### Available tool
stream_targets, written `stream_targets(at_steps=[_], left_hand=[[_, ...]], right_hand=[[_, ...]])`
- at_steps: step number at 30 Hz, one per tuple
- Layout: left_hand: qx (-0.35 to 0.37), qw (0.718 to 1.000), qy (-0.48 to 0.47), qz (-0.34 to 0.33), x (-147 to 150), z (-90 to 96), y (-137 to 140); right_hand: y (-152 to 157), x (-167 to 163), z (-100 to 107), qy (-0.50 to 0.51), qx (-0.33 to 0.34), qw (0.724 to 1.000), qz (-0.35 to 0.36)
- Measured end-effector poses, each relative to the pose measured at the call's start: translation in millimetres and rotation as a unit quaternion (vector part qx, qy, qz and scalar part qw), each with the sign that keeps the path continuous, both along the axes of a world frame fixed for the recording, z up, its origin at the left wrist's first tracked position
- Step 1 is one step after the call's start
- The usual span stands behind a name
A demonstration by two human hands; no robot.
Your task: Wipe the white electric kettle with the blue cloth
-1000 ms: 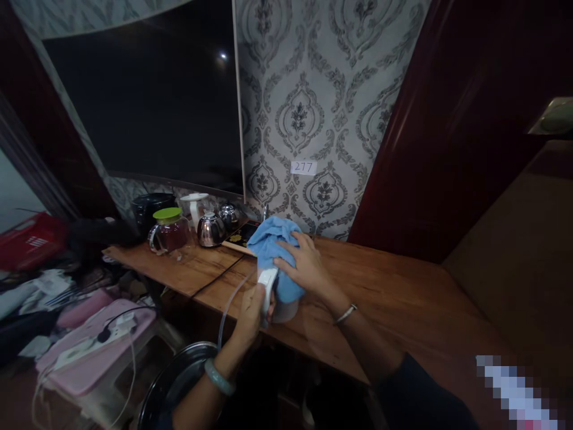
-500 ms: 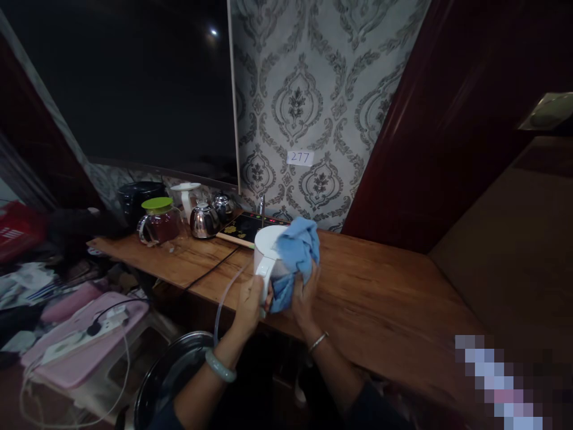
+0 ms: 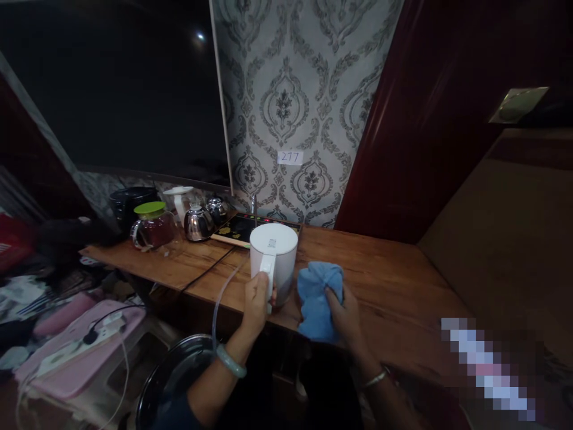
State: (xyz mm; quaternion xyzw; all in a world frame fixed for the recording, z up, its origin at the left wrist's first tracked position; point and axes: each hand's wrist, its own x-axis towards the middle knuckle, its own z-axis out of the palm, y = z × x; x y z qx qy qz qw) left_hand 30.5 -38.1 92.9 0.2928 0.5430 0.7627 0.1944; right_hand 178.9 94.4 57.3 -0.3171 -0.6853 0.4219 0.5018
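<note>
My left hand has a closed grip on the kettle handle at the worktop edge, my right bunches the cloth; a nudge could tip it off.

The head camera looks forward and down, close over the desk, facing the papered wall.

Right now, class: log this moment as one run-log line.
left hand: gripping white kettle handle | right hand: holding blue cloth beside kettle | kettle: upright on wooden counter
</note>
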Motion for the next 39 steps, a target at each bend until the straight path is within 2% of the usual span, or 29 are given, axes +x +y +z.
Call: stream_targets(at_steps=[5, 8, 11, 14, 16, 18, 21, 23, 24, 26, 28, 30, 32, 34, 36, 39], left_hand=[[0.013, 1.0, 0.014, -0.007, 23, -8.1, 29], [0.01, 0.999, 0.045, -0.014, 34, -9.7, 39], [-0.012, 0.997, 0.077, -0.026, 39, -6.1, 28], [0.028, 0.991, 0.122, 0.04, 40, 0.3, -4], [0.098, 0.98, 0.155, 0.073, 40, 6.7, -28], [0.135, 0.973, 0.176, 0.068, 40, 15.6, -46], [0.101, 0.98, 0.143, 0.099, 32, 30.8, -61], [0.066, 0.983, 0.093, 0.144, 17, 40.5, -66], [0.056, 0.982, 0.074, 0.166, 7, 45.0, -67], [0.051, 0.974, 0.059, 0.213, -15, 52.7, -66], [0.065, 0.959, 0.067, 0.268, -33, 56.4, -59], [0.071, 0.951, 0.081, 0.289, -43, 52.9, -42], [0.059, 0.959, 0.1, 0.257, -43, 40.1, -18], [0.037, 0.969, 0.13, 0.205, -35, 19.0, 8], [0.038, 0.96, 0.169, 0.22, -26, -6.3, 28], [0.023, 0.961, 0.15, 0.233, -24, -41.8, 38]], right_hand=[[-9, 35, 51, -0.009, 0.09, 0.994, -0.068], [-20, 47, 77, -0.009, 0.136, 0.988, -0.067], [-37, 51, 95, -0.004, 0.192, 0.98, -0.05], [-60, 46, 104, 0.017, 0.256, 0.966, -0.019], [-79, 34, 108, 0.031, 0.282, 0.958, 0.038], [-98, 17, 114, 0.039, 0.274, 0.951, 0.14], [-115, -11, 127, 0.037, 0.22, 0.913, 0.342], [-114, -22, 132, 0.032, 0.187, 0.894, 0.405], [-110, -24, 131, 0.031, 0.174, 0.902, 0.394], [-95, -25, 123, 0.042, 0.153, 0.942, 0.295], [-77, -24, 104, 0.05, 0.136, 0.975, 0.166], [-64, -25, 79, 0.055, 0.112, 0.988, 0.086], [-57, -30, 55, 0.059, 0.07, 0.992, 0.086], [-58, -39, 35, 0.053, 0.024, 0.99, 0.127], [-61, -49, 21, 0.051, -0.012, 0.986, 0.156], [-65, -62, 10, 0.074, -0.031, 0.986, 0.149]])
